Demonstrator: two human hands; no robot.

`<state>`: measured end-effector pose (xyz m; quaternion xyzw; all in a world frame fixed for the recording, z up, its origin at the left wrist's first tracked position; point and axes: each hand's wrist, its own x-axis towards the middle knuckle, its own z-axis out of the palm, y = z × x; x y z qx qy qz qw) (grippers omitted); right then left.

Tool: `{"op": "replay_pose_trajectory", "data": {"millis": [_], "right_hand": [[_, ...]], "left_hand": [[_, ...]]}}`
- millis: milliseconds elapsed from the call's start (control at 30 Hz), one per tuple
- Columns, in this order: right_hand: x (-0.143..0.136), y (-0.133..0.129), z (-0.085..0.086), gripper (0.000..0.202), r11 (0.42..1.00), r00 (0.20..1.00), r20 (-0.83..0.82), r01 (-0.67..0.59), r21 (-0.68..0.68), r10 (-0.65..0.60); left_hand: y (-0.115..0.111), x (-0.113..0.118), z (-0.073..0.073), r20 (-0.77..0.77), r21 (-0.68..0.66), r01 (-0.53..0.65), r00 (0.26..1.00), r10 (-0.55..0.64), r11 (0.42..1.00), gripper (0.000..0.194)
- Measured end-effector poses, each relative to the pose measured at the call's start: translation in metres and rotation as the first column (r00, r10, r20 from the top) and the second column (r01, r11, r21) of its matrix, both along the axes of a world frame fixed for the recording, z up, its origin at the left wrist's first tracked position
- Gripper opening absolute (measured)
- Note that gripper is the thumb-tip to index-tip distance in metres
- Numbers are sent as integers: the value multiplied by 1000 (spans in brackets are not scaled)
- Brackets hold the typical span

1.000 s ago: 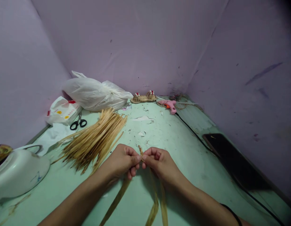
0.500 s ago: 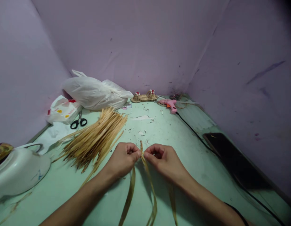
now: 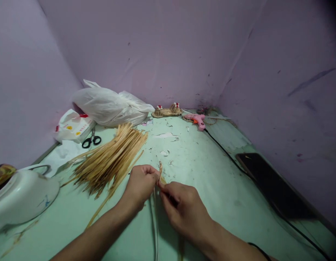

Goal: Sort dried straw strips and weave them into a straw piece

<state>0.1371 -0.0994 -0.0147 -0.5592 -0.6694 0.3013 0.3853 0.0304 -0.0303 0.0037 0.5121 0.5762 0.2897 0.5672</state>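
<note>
Dried plant strips point(image 3: 160, 167) rise as a short twisted end between my hands and hang down below them toward the near edge. My left hand point(image 3: 143, 183) pinches the strips just below that end. Close against it, my right hand point(image 3: 183, 203) is closed with its fingertips on the strips; the palm side is partly hidden. A loose bundle of dried strips point(image 3: 110, 159) lies on the green table point(image 3: 206, 163), left of my left hand.
A pink glue gun point(image 3: 197, 120) with a black cord lies behind, near a woven piece point(image 3: 168, 112). A black phone point(image 3: 271, 185) is at right. Scissors point(image 3: 91, 141), a white bag point(image 3: 110, 105), a box point(image 3: 74, 127) and a white container point(image 3: 26, 195) stand left.
My right hand has moved left and slightly down, turning closer to my left hand. The hanging strips have shifted and narrowed, and the twisted end has moved slightly left.
</note>
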Motion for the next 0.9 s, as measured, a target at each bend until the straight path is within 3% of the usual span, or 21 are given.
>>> {"op": "replay_pose_trajectory", "data": {"millis": [133, 200, 300, 367, 433, 500, 567, 700, 900], "right_hand": [[3, -4, 0, 27, 987, 974, 181, -149, 65, 135], [5, -2, 3, 22, 988, 974, 188, -139, 71, 124], [10, 6, 9, 15, 993, 992, -60, 114, 33, -112], [12, 15, 12, 13, 961, 907, -325, 226, -159, -268], [14, 22, 11, 16, 913, 782, -537, 96, -397, -315], [15, 26, 9, 18, 854, 706, -630, -68, -515, -324], [16, 28, 8, 16, 832, 731, -601, -82, -549, -325], [19, 28, 9, 12, 860, 832, -469, 18, -509, -295], [19, 30, 10, 14, 868, 869, -399, 66, -492, -293]], "left_hand": [[-3, 3, -3, 32, -8, -15, 999, 15, 1000, 9], [-3, 4, -4, 35, 6, 2, 999, -2, 1000, 11], [-3, 3, -7, 94, 23, 26, 995, -28, 999, 14], [-4, 3, -7, 124, 29, 54, 991, -57, 998, 17], [-5, 3, -6, 132, 24, 88, 987, -91, 996, 20], [-7, 3, -3, 117, 21, 114, 986, -116, 993, 20], [-7, 3, -1, 70, 26, 137, 988, -138, 990, 17], [-6, 3, 0, 24, 21, 164, 986, -164, 986, 15], [-6, 2, -1, -52, -6, 172, 984, -172, 985, 18]]}}
